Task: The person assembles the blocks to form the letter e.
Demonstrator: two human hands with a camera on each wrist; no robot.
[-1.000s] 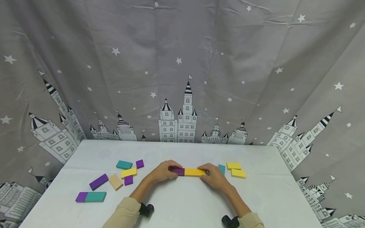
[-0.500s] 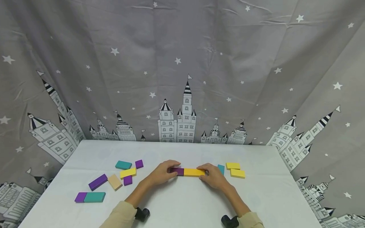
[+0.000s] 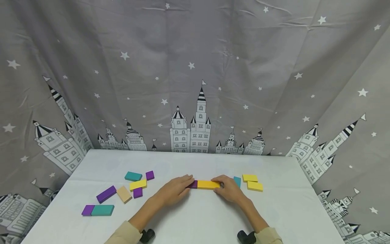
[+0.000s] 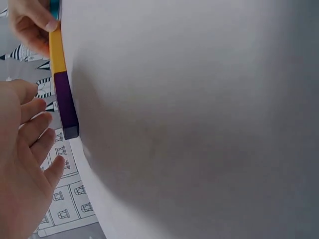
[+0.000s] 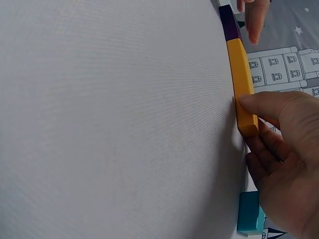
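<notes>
White tabletop underlies left hand, released, and right hand, pinching yellow block.

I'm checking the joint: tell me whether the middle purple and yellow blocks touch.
Touching: the left wrist view shows the purple block meeting the yellow block end to end, no gap visible.

The bench is lying open nearside of the abutting yellow block and purple block, which are barring the middle; a blue block is obstructing passage beside the right grip.
</notes>
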